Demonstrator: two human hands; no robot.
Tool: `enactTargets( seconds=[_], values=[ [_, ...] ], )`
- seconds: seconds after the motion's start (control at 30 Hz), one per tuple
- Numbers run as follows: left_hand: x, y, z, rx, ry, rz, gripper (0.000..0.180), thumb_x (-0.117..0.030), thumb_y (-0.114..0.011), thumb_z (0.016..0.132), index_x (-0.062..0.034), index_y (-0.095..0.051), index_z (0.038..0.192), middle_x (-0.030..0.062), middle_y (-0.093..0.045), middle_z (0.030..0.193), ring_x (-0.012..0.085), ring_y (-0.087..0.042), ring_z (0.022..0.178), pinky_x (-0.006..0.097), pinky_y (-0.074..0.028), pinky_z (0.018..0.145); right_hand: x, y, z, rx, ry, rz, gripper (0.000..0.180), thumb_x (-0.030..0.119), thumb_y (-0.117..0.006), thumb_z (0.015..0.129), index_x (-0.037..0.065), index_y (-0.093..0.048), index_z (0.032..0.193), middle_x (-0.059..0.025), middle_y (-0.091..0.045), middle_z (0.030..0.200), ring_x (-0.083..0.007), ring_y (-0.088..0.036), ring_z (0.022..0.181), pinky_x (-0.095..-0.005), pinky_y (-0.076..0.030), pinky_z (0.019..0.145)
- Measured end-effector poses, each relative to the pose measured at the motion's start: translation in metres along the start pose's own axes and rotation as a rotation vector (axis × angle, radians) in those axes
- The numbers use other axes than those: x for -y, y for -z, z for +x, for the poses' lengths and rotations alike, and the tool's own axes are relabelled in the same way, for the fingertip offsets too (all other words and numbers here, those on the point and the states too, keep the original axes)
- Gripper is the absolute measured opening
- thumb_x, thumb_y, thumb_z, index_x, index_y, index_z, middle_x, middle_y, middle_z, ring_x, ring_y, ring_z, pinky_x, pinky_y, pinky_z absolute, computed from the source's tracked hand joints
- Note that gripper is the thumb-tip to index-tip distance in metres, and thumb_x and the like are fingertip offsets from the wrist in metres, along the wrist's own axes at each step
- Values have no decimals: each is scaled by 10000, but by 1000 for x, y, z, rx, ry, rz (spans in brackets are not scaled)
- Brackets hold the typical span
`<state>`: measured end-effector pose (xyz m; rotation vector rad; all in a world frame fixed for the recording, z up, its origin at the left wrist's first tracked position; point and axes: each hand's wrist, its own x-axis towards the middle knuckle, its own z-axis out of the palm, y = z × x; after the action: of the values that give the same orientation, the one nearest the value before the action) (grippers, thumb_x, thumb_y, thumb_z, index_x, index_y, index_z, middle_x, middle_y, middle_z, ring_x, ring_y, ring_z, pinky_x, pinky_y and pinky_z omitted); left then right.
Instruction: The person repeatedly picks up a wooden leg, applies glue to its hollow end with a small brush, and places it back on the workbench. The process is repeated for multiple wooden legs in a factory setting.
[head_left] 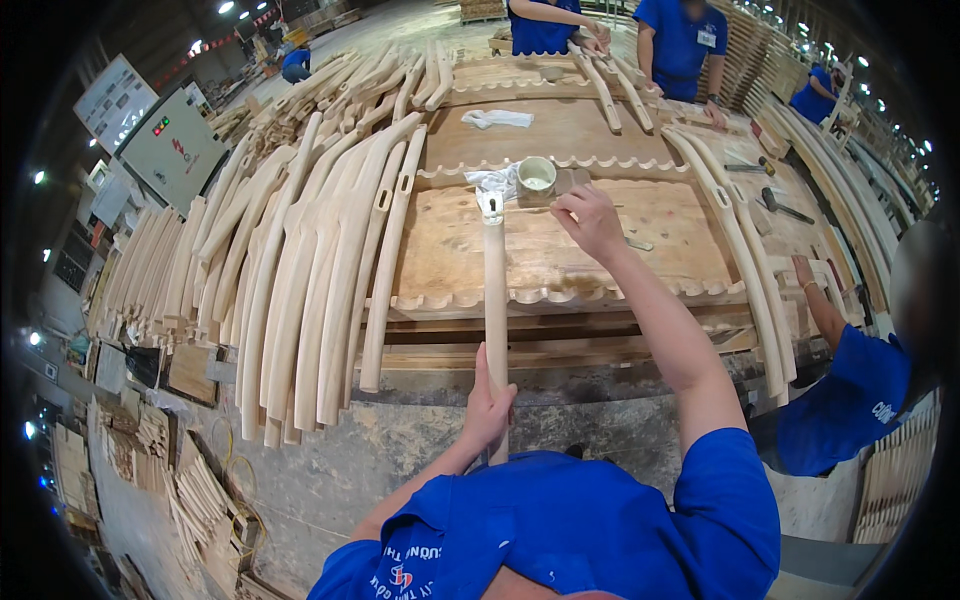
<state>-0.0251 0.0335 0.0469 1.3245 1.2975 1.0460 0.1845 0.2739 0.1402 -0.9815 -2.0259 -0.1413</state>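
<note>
My left hand (487, 408) is wrapped round a long pale wooden leg (495, 290), which points away from me over the table's near edge. At the leg's far end is a dark slot, with white paste smeared about it. My right hand (590, 218) is closed in a pinch on a thin stick (540, 207), just right of that slotted end. Beyond the slot stands a small pale cup (537, 176) with white paste inside. A crumpled white cloth (488, 183) lies against the cup's left side.
Many wooden legs (320, 270) are stacked to the left, and more legs (735, 250) lie to the right. Scalloped wooden strips (600, 162) cross the plywood table (640, 215). Two mallets (785, 206) rest at the right. Co-workers in blue (850, 400) stand at the right and far side.
</note>
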Motion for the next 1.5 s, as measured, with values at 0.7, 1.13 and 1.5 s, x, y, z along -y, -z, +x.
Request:
enactTargets(
  seconds=[0.7, 1.13, 1.5],
  values=[
    [-5, -3, -1, -5, 75, -59, 796, -113, -504, 851, -176, -10, 1472, 141, -560, 837, 172, -529, 566, 308, -461, 521, 8, 4, -8, -25, 61, 1, 89, 175, -628, 788, 101, -590, 759, -35, -570, 747, -242, -546, 784, -373, -413, 710],
    [-16, -4, -4, 1, 80, -60, 797, -99, -498, 857, -170, 6, 1470, 90, -536, 727, 150, -509, 533, 290, -449, 488, 6, 13, 18, 146, -206, -74, 129, 219, -569, 849, 107, -633, 846, -61, -601, 825, -267, -599, 798, -396, -491, 656],
    [-13, -3, -3, -2, 40, -41, 795, -92, -492, 850, -160, 4, 1468, 93, -542, 727, 159, -519, 530, 296, -450, 476, 8, 1, 17, 60, -168, -118, 50, 188, -611, 805, 143, -602, 826, -38, -596, 783, -258, -606, 770, -404, -492, 625]
  ],
)
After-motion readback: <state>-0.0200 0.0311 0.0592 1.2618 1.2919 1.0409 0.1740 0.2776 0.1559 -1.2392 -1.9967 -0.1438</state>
